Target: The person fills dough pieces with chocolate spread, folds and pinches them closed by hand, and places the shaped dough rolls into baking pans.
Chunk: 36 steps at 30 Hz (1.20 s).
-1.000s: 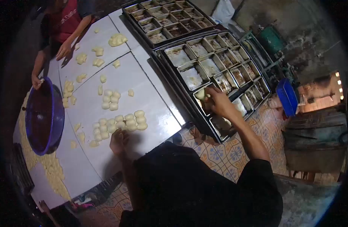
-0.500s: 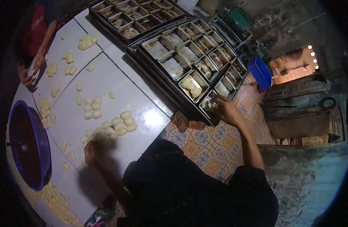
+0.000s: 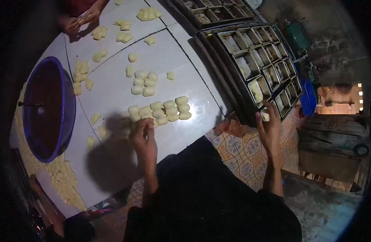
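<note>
My left hand is over the near end of the rows of dough balls on the white table. Its fingers are curled with the tips drawn together, and anything between them is hidden. At the near corner of the tray, my right hand has thumb and fingers apart around the edge of a loaf tin; its contents are partly covered by the fingers. The neighbouring tin holds pale dough. A smaller cluster of dough balls sits further up the table.
A purple-rimmed basin stands at the left, beside a strip of spread dough. Loose dough pieces dot the tabletop. Another person's hands work at the far left. A second tin tray lies behind; a blue crate is beyond.
The view has shifted, so the table sits further right. My right hand's fingers have spread and lifted somewhat at the corner tin. My left hand is now clearer, close against the dough rows.
</note>
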Tool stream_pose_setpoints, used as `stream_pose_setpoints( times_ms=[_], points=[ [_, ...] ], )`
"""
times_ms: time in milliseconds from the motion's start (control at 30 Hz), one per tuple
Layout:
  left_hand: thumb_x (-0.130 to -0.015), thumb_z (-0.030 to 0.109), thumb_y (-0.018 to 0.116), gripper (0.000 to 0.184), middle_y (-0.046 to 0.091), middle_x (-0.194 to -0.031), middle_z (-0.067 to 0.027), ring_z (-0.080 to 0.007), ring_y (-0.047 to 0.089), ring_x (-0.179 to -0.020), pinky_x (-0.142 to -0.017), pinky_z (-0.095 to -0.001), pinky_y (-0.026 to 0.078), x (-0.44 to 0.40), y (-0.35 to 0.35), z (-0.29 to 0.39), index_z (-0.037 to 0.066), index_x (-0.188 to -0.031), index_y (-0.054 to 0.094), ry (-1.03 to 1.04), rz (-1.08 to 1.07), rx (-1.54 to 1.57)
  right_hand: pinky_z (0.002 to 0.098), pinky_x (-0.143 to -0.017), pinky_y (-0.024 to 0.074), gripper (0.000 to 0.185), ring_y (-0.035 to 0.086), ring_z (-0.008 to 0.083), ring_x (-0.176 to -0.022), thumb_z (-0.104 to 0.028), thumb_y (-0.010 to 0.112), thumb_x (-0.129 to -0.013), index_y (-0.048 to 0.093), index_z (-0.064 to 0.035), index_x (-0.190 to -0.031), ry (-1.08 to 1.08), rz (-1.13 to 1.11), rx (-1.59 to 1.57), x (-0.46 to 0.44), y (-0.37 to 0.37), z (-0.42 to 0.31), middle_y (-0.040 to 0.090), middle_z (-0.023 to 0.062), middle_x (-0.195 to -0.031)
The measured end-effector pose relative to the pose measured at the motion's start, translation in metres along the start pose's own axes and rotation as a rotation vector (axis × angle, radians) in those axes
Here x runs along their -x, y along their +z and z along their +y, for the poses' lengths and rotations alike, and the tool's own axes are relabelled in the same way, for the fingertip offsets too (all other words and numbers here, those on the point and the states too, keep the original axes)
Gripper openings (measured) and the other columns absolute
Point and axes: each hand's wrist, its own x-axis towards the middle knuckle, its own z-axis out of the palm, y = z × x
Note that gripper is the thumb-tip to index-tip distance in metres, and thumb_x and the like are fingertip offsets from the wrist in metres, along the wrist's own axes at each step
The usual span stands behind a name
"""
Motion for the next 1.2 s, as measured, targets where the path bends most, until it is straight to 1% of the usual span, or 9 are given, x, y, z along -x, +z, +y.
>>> stream_pose_setpoints(
  times_ms=[67, 100, 167, 433, 567, 700, 833, 1000, 1200],
  points=[
    [-0.088, 0.000, 0.055, 0.020, 0.063, -0.104, -0.0099, -0.0176, 0.060, -0.097, -0.083, -0.0292, 0.049, 0.007, 0.009, 0.005, -0.001, -0.107, 0.061, 0.024, -0.077, -0.046, 0.0366, -0.080, 0.0510, 0.042, 0.063, 0.0274, -0.096, -0.014, 0.057, -0.091, 0.048, -0.0016, -0.130, -0.105, -0.216, -0.302, -0.001, 0.056, -0.011, 0.053, 0.0208, -0.124],
    [-0.088, 0.000, 0.055, 0.022, 0.062, -0.105, -0.0102, -0.0184, 0.059, -0.099, -0.084, -0.0300, 0.049, 0.009, 0.015, 0.012, -0.001, -0.109, 0.060, 0.020, -0.110, -0.058, 0.0360, -0.081, 0.0506, 0.051, 0.062, 0.0287, -0.098, -0.011, 0.057, -0.089, 0.042, -0.0023, -0.136, 0.180, -0.460, -0.556, -0.001, 0.082, -0.041, 0.050, 0.0223, -0.128],
    [-0.087, -0.001, 0.056, 0.027, 0.060, -0.108, -0.0106, -0.0199, 0.058, -0.102, -0.084, -0.0316, 0.049, 0.008, 0.021, 0.028, 0.001, -0.113, 0.059, 0.015, -0.196, -0.210, 0.0432, -0.088, 0.0477, 0.063, 0.053, 0.0355, -0.111, -0.015, 0.062, -0.087, 0.032, -0.0038, -0.142, -0.152, -0.396, -0.544, -0.002, 0.166, -0.046, 0.045, 0.0248, -0.126],
    [-0.088, 0.007, 0.061, 0.026, 0.061, -0.111, -0.0157, -0.0240, 0.060, -0.103, -0.085, -0.0326, 0.050, -0.011, 0.014, 0.014, 0.002, -0.113, 0.058, 0.079, -0.230, -0.224, 0.0469, -0.082, 0.0490, 0.041, 0.056, 0.0378, -0.095, 0.000, 0.052, -0.084, 0.047, -0.0035, -0.124, -0.237, -0.421, -0.552, -0.031, 0.231, -0.049, 0.053, 0.0219, -0.105],
    [-0.096, 0.021, 0.051, 0.024, 0.060, -0.111, -0.0126, -0.0228, 0.059, -0.103, -0.088, -0.0338, 0.048, -0.012, -0.008, -0.026, 0.004, -0.113, 0.057, 0.070, -0.177, 0.012, 0.0371, -0.079, 0.0575, 0.029, 0.064, 0.0288, -0.093, -0.009, 0.041, -0.098, 0.047, -0.0056, -0.126, 0.580, -0.706, -1.811, -0.038, 0.189, -0.026, 0.056, 0.0162, -0.119],
    [-0.096, 0.024, 0.050, 0.026, 0.061, -0.107, -0.0122, -0.0244, 0.059, -0.101, -0.087, -0.0356, 0.048, -0.010, -0.011, -0.013, 0.003, -0.110, 0.058, -0.198, -0.079, 0.539, 0.0327, -0.077, 0.0522, 0.040, 0.061, 0.0214, -0.096, -0.035, 0.051, -0.095, 0.051, -0.0103, -0.126, 0.544, -0.955, -2.421, -0.048, 0.121, -0.006, 0.060, 0.0122, -0.110],
    [-0.096, 0.023, 0.050, 0.025, 0.061, -0.107, -0.0121, -0.0244, 0.060, -0.101, -0.087, -0.0359, 0.047, -0.013, -0.011, -0.020, 0.003, -0.109, 0.058, -0.148, 0.007, 0.407, 0.0325, -0.077, 0.0499, 0.036, 0.059, 0.0188, -0.092, -0.019, 0.063, -0.085, 0.052, -0.0079, -0.118, -0.095, -0.408, -1.152, -0.119, 0.056, 0.023, 0.059, 0.0088, -0.101],
    [-0.096, 0.022, 0.050, 0.025, 0.060, -0.106, -0.0119, -0.0244, 0.060, -0.101, -0.087, -0.0363, 0.047, -0.013, -0.013, -0.043, 0.002, -0.108, 0.058, 0.002, 0.204, -0.072, 0.0446, -0.085, 0.0472, 0.060, 0.057, 0.0364, -0.102, -0.008, 0.065, -0.075, 0.042, -0.0031, -0.130, -0.382, -0.256, -0.080, -0.196, 0.090, 0.081, 0.058, 0.0192, -0.112],
    [-0.096, 0.021, 0.049, 0.024, 0.060, -0.105, -0.0117, -0.0243, 0.060, -0.100, -0.087, -0.0368, 0.047, 0.030, -0.070, -0.106, 0.001, -0.106, 0.058, 0.119, 0.685, -1.138, 0.0486, -0.099, 0.0416, 0.064, 0.042, 0.0503, -0.120, -0.009, 0.064, -0.078, 0.039, -0.0075, -0.137, -0.262, -0.077, 0.224, -0.143, 0.058, 0.028, 0.033, 0.0324, -0.140]
  ],
)
